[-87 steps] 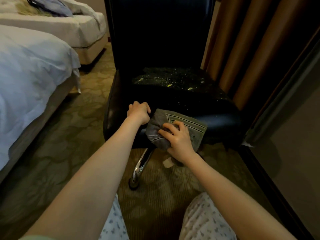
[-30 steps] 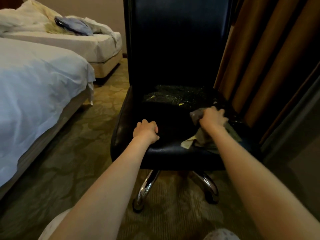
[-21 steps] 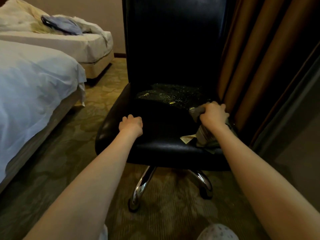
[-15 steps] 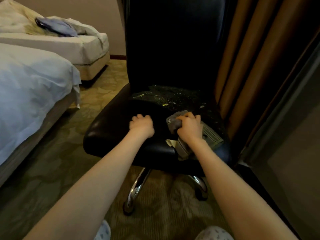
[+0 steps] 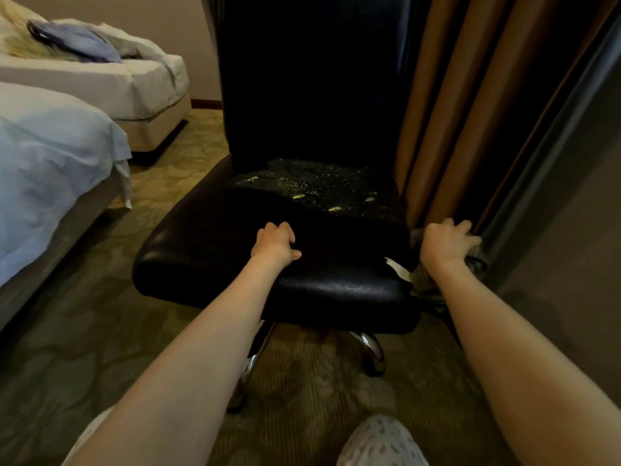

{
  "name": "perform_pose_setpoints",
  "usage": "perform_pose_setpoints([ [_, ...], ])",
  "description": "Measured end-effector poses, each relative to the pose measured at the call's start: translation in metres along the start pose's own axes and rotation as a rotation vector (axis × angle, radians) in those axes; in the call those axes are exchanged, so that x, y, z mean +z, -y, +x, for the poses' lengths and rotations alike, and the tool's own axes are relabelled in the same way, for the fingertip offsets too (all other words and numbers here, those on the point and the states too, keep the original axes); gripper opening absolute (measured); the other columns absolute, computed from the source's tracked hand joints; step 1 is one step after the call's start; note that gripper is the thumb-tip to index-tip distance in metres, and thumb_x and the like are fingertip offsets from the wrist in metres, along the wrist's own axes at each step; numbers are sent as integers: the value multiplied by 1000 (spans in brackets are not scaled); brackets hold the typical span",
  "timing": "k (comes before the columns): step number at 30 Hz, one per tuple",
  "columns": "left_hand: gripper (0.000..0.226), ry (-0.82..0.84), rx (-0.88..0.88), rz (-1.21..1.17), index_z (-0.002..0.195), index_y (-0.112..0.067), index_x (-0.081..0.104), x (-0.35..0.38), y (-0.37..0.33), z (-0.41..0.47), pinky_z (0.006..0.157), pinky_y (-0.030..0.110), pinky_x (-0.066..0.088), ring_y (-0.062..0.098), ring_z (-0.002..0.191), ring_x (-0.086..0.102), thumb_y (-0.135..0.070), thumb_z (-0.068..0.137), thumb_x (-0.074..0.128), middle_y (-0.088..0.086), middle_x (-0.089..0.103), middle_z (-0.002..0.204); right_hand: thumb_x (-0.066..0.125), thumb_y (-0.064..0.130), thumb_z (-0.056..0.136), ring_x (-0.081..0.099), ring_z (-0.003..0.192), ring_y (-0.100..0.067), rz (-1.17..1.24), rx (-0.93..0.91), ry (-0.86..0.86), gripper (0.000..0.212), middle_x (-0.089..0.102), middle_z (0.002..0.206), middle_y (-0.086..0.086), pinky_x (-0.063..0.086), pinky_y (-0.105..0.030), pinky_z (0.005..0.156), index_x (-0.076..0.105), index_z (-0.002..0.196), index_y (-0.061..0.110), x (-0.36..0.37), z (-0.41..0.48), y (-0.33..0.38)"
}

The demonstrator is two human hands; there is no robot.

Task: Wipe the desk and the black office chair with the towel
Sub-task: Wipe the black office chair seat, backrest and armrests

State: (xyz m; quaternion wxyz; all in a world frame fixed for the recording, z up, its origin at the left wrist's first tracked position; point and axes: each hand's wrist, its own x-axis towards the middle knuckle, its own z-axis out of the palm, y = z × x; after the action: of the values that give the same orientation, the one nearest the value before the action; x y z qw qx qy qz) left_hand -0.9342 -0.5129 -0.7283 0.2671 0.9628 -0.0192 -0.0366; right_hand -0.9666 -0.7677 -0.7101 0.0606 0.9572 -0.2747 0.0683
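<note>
The towel (image 5: 424, 280), a grey cloth, is bunched at the right edge of the seat (image 5: 336, 287) of the black office chair (image 5: 309, 129), close to the front right corner. It hangs partly down over that side. A pale label (image 5: 396, 267) sticks out from it onto the leather. The right hand (image 5: 445, 243) grasps the towel from above, fingers curled round the cloth and knuckles facing up, and holds it against the seat's side.

The left hand (image 5: 275, 243) rests on the middle of the seat, nearer the front edge. Its fingers are clenched into a loose fist with nothing in it, and the thumb points right. Towards the back edge of the seat, pale specks (image 5: 319, 190) and a few yellowish flakes are scattered over a dull patch. The tall backrest (image 5: 309, 79) rises upright behind them. Chrome legs (image 5: 371, 348) show under the front of the seat.

Brown curtain (image 5: 447, 112) folds hang just beside the chair's right side. A patterned greenish carpet (image 5: 84, 348) covers the floor. To the left stands a near bed (image 5: 43, 156) with white sheets. Beyond it is a far bed (image 5: 100, 82) with a blue garment (image 5: 80, 42) lying on top. A knee (image 5: 379, 442) in pale printed fabric shows at the bottom edge.
</note>
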Motion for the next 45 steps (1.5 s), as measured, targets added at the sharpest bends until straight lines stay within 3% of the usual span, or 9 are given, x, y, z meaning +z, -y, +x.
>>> perform_pose_setpoints([
  [6,25,10,-10,12,109,-15,51,-8,13,2,95,39,40,28,120,39,-20,88,64,10,42,125,54,12,88,34,119,-39,274,-119,-138,36,46,129,-11,36,-47,94,59,123,19,-15,0,6],
  [9,22,30,-17,23,104,-16,51,-17,22,7,95,39,40,28,119,41,-19,87,64,10,42,124,54,7,82,41,115,-34,556,-357,-161,45,53,126,-4,41,-41,93,61,122,25,-24,-13,38],
  [14,22,64,-25,64,98,-18,50,-34,40,16,97,39,41,29,115,45,-17,84,67,11,44,122,60,10,81,40,109,-23,546,-735,-22,39,52,124,3,42,-36,91,64,117,25,-1,-53,74],
  [17,20,84,-30,76,97,-19,50,-43,53,20,98,39,40,29,115,45,-16,85,66,11,44,122,59,14,83,40,111,-23,490,-656,-31,38,50,126,3,45,-37,84,62,118,28,-3,-49,79],
  [25,39,146,-81,243,118,-15,52,-68,51,42,97,42,45,27,112,51,-12,82,67,9,50,124,50,7,90,34,120,-39,429,-52,-17,42,42,135,-11,37,-50,95,53,130,20,8,-13,30],
  [29,39,177,60,229,116,-15,56,-60,27,65,97,40,45,27,113,52,-17,80,71,9,54,124,53,9,86,36,116,-36,510,-122,-180,42,46,133,-7,37,-44,92,57,127,19,6,-18,71],
  [34,37,273,111,248,110,-14,56,-60,31,90,94,36,43,28,114,51,-18,77,75,8,54,123,58,20,86,33,121,-34,289,-166,-177,41,43,134,-5,35,-47,97,54,127,20,13,-24,106],
  [41,41,208,190,180,112,-17,53,-56,50,82,104,42,35,33,127,36,-22,78,75,12,41,133,56,9,84,33,121,-34,345,-150,-194,42,46,133,-5,33,-45,96,59,125,19,1,-38,116],
  [45,38,166,195,92,112,-19,53,-52,59,80,103,44,34,33,128,32,-22,80,73,11,39,133,60,9,82,38,115,-33,418,-379,-334,41,52,129,-2,33,-41,87,63,121,21,-15,-55,136],
])
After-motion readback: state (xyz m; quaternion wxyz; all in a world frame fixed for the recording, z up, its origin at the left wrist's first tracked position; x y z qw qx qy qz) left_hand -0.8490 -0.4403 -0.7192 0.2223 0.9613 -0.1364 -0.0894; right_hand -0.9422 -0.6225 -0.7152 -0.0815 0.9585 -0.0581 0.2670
